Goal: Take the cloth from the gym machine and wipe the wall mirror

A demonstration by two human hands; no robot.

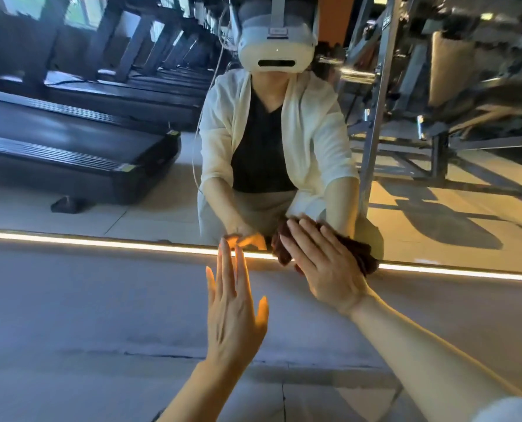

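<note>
**Two hands at the mirror's foot**

Both forearms reached forward from the bottom of my view. I saw the left hand (234,303) raised nearest me, fingers straight and slightly spread, holding nothing, its fingertips up near the lit strip (101,242) that ran along the mirror's lower edge. Whether those fingertips touched the glass I could not tell. Just to its right and further on, the right hand (320,263) lay flat with straight fingers, pressing the dark red-brown cloth (364,254) against the bottom of the mirror (147,205); the cloth bunched out from under the palm on both sides and overlapped the strip. Below the strip, a pale grey ledge (86,300) ran across, with floor tile in front of it. In the glass I saw the person crouched in a white jacket over a dark top, a headset on. Behind, reflected treadmills (71,147) stood left and a metal machine frame (378,102) right.
</note>
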